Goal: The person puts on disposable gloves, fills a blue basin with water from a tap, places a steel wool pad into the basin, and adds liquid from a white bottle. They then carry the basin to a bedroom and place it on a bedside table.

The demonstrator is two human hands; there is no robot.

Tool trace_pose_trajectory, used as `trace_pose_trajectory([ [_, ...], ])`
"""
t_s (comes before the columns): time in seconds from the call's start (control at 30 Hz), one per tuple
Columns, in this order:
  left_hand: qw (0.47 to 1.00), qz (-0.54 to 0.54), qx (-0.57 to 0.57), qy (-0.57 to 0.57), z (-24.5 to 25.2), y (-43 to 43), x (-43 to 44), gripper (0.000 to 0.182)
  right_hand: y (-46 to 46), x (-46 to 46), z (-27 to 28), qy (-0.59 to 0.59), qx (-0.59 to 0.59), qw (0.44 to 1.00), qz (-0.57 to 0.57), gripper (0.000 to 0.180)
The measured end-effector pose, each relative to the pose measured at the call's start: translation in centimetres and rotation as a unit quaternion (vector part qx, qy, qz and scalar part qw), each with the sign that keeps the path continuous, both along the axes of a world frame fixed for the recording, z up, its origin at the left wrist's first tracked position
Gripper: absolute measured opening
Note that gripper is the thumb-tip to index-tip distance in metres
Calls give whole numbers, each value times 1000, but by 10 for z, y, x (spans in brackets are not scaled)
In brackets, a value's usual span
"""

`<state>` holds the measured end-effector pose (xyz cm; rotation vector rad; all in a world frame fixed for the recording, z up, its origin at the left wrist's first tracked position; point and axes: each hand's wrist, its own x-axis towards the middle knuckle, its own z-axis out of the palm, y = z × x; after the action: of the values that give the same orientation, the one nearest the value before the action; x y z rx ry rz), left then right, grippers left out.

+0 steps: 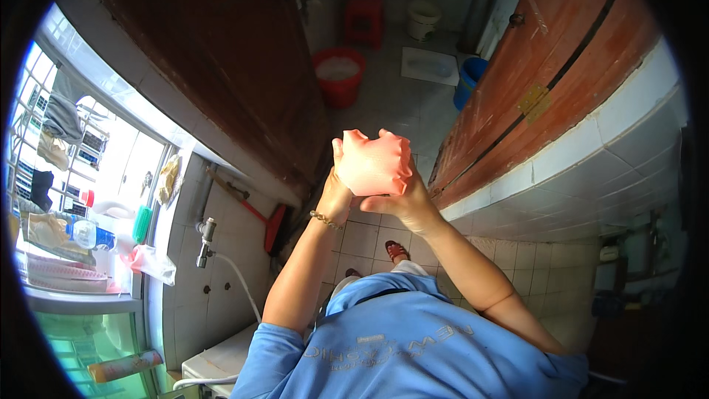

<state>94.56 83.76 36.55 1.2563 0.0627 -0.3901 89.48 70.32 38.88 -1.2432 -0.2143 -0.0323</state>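
Observation:
A salmon-pink item (376, 163) with a wavy, scalloped edge is held out in front of me at about the middle of the view. Its surface is finely textured; whether it is soft plastic or another material I cannot tell. My left hand (335, 194) grips its left side, the thumb and fingers partly hidden behind it. On the right side my right hand (407, 205) holds it, with the thumb below its lower edge and the fingers behind. A beaded bracelet (325, 220) circles my left wrist.
Brown wooden doors (210, 55) (498, 105) flank a doorway. Beyond stand a red bucket (339, 88), a blue bucket (468, 80), a squat toilet (429, 66) and a red stool (364, 19). At left are a broom (275, 230), a wall tap (205, 244) and bottles (91, 234) by the window.

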Motion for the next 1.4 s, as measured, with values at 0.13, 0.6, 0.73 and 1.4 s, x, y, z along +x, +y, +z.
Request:
trace_pose_trajectory([
  [0.13, 988, 76, 62, -119, -27, -7, 14, 60, 30, 8, -5, -80, -23, 992, -93, 111],
  [0.6, 910, 64, 380, -152, -59, -38, 6, 65, 20, 52, -48, -25, -63, 971, -231, 27],
  [0.73, 912, 65, 389, -109, -58, -47, 1, 64, 13, 53, -56, 54, -17, 974, -219, 15],
  [1.4, 836, 193, 389, -335, -42, -6, -5, 34, -23, 8, -26, 89, 141, 983, 73, 94],
])
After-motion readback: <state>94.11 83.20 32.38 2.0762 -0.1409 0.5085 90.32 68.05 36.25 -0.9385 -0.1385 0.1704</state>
